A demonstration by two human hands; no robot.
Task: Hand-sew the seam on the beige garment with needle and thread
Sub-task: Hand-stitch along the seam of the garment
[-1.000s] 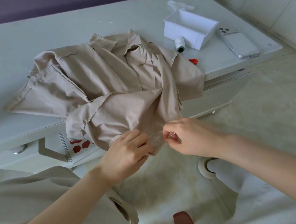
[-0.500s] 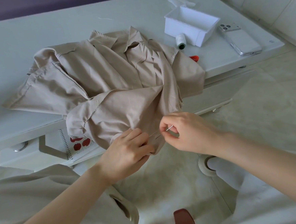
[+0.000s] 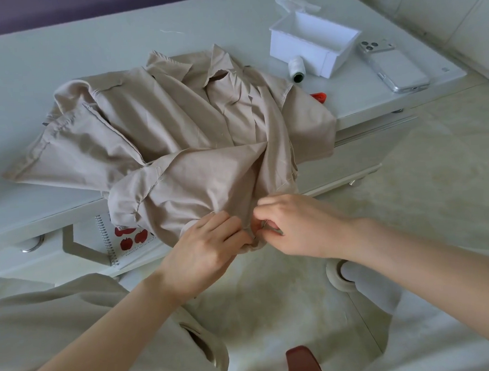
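The beige garment (image 3: 176,138) lies crumpled on the low white table (image 3: 54,53), with its lower edge hanging over the table's front. My left hand (image 3: 210,251) grips that hanging edge, fingers curled round the fold. My right hand (image 3: 295,225) is right beside it and pinches a thin metal needle (image 3: 264,224) at the fabric edge. The thread is too fine to make out. A white spool of thread (image 3: 296,69) lies on the table to the right of the garment.
A white open box (image 3: 314,42) and a phone (image 3: 394,67) sit at the table's right end. A small red item (image 3: 319,96) peeks out by the garment. A spiral notebook with apple pictures (image 3: 125,240) lies on the shelf below. Tiled floor spreads to the right.
My right hand has come back down to the fabric edge with the needle after lifting slightly away. My left hand keeps its hold on the edge.
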